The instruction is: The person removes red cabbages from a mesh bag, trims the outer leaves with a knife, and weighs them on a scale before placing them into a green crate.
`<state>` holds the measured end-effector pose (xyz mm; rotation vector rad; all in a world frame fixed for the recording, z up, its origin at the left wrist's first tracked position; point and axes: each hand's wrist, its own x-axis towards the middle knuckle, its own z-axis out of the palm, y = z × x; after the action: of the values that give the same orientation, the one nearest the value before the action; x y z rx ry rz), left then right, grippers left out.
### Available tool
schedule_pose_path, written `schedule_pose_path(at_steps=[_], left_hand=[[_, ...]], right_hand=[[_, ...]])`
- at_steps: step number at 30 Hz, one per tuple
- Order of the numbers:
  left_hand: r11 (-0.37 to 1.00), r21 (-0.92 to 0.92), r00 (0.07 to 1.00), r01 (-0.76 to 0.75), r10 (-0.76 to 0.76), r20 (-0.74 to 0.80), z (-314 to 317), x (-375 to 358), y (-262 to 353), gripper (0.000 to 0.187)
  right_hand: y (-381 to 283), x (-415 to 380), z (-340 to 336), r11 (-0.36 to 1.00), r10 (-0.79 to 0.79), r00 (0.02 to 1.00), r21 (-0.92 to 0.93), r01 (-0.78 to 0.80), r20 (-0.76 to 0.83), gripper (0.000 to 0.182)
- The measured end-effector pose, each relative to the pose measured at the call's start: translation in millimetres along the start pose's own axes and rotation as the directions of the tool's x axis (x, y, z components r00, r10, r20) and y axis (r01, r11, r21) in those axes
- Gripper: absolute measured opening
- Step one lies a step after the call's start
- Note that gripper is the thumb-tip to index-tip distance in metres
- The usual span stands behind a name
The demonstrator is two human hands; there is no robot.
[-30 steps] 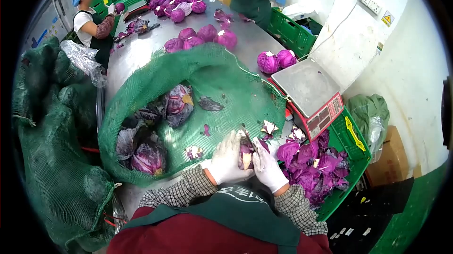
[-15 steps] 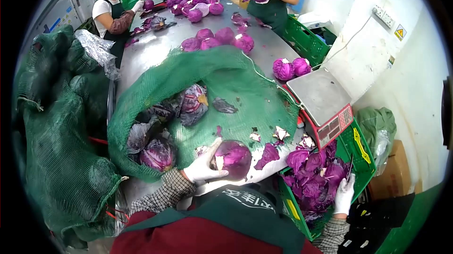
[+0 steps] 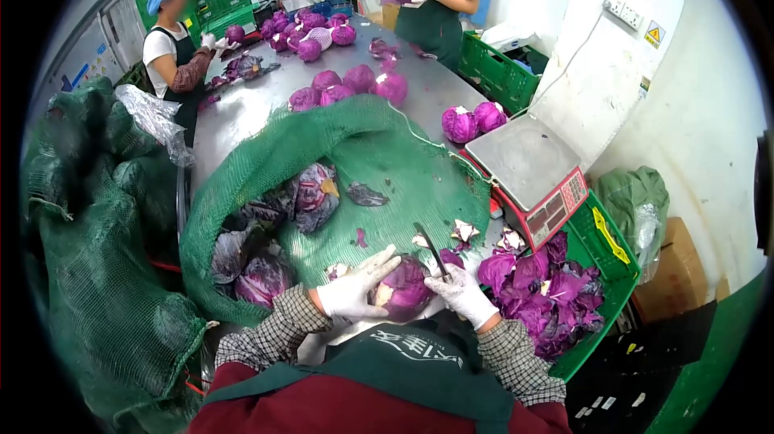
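Note:
In front of my apron, at the table's near edge, is a red cabbage (image 3: 405, 290) with a pale cut patch on its left side. My left hand (image 3: 355, 287), in a white glove, grips it from the left, thumb on top and fingers low on its side. On the other side my gloved right hand (image 3: 463, 295) is closed around a knife (image 3: 430, 245), its dark blade pointing up and away from me. Behind that hand a loose purple leaf (image 3: 451, 259) is partly hidden. Trimmed pale stem pieces (image 3: 464, 231) lie just beyond, on the green net sack (image 3: 403, 168).
Untrimmed cabbages (image 3: 264, 277) sit inside the sack. A scale (image 3: 528, 168) stands at right, above a green crate (image 3: 617, 293) of purple leaves. Trimmed cabbages (image 3: 359, 79) lie farther back. Full net sacks (image 3: 113, 273) fill the left. Two co-workers (image 3: 435, 6) handle cabbages across the table.
My right hand has come from the leaf crate to the cabbage's right side, bringing the knife. My left hand stays on the cabbage, its thumb now higher. The view has shifted slightly.

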<state>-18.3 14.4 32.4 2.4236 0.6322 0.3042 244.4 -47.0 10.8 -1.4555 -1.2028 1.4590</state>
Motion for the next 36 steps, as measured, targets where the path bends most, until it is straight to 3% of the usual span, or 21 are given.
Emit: schedule_pose_path(at_steps=[2,3,7,8,10,14,16,18,20,21,23,24,26,28,29,30,31,32,34,35,36], left_hand=[[0.999,0.029,1.0,-0.015,0.016,0.0,0,-1,-1,0.101],[1.0,-0.019,1.0,-0.022,0.022,-0.012,0,0,0,0.102],[0.998,-0.062,1.0,0.001,-0.001,-0.001,-1,12,2,0.102],[0.996,-0.088,0.999,0.028,-0.026,0.022,-2,11,0,0.102],[0.988,-0.133,0.995,0.077,-0.069,0.066,-7,6,-10,0.102],[0.887,-0.334,0.948,0.317,-0.311,0.074,-9,-26,-33,0.104],[0.779,-0.576,0.959,0.248,-0.281,0.033,3,-34,-52,0.106],[0.841,-0.465,0.955,0.275,-0.293,0.035,-3,-26,-44,0.105],[0.913,-0.305,0.96,0.272,-0.278,0.025,-4,-9,-35,0.105],[0.924,-0.302,0.97,0.234,-0.242,0.013,-6,0,-29,0.104],[0.954,-0.213,0.977,0.211,-0.209,0.029,-4,13,-23,0.102],[0.959,-0.193,0.978,0.206,-0.206,0.018,-7,17,-23,0.1],[0.89,-0.434,0.985,0.139,-0.17,-0.032,-6,17,-19,0.097],[0.787,-0.607,0.988,0.112,-0.154,-0.017,-5,11,-19,0.095],[0.664,-0.722,0.973,0.194,-0.222,0.058,-20,4,4,0.096],[0.519,-0.811,0.949,0.27,-0.287,0.132,-35,-3,26,0.097],[0.855,-0.404,0.942,0.325,-0.332,0.055,-6,-5,-13,0.097],[0.926,-0.261,0.956,0.274,-0.292,-0.032,7,-6,-24,0.095],[0.929,-0.293,0.965,0.224,-0.254,-0.065,18,-3,-32,0.095],[0.87,-0.414,0.955,0.267,-0.297,-0.009,8,-2,-21,0.096],[0.795,-0.525,0.942,0.304,-0.332,0.043,-2,-3,-11,0.096]], right_hand=[[8,6,3,0.958,-0.251,0.968,-0.146,0.245,-0.02,0.03],[5,9,3,0.879,-0.297,0.955,-0.397,0.265,-0.022,0.026],[0,33,-6,0.647,-0.385,0.918,-0.737,0.197,-0.093,0.016],[1,36,-13,0.655,-0.355,0.924,-0.743,0.137,-0.143,0.018],[49,45,-35,0.618,-0.528,0.844,-0.722,0.311,-0.089,0.019],[43,-38,-62,0.828,-0.387,0.788,-0.557,0.068,-0.478,0.013],[59,-84,-117,0.808,-0.278,0.785,-0.577,-0.121,-0.553,0.009],[41,-121,-147,0.66,-0.169,0.756,-0.642,-0.39,-0.633,0.013],[7,-109,-128,0.803,-0.236,0.755,-0.561,-0.203,-0.611,0.031],[-7,-94,-103,0.881,-0.319,0.762,-0.474,0.018,-0.564,0.038],[-38,-68,-50,0.911,-0.279,0.893,-0.391,0.13,-0.353,0.04],[-10,-39,-37,0.832,-0.477,0.861,-0.407,0.378,-0.175,0.042],[-47,-27,12,0.67,-0.585,0.811,-0.562,0.485,0.001,0.046],[-13,-1,36,0.52,-0.719,0.691,-0.595,0.612,0.082,0.048],[-4,6,37,0.471,-0.734,0.671,-0.633,0.614,0.106,0.046],[-1,10,39,0.458,-0.802,0.596,-0.602,0.654,0.038,0.025],[2,9,34,0.453,-0.784,0.609,-0.56,0.694,0.121,0.04],[-9,0,42,0.58,-0.751,0.66,-0.47,0.665,0.007,0.023],[-9,-12,40,0.557,-0.767,0.642,-0.488,0.672,0.009,0.028],[-10,-14,36,0.508,-0.785,0.618,-0.535,0.675,0.033,0.027],[-11,-20,35,0.578,-0.751,0.66,-0.494,0.65,-0.009,0.026]])
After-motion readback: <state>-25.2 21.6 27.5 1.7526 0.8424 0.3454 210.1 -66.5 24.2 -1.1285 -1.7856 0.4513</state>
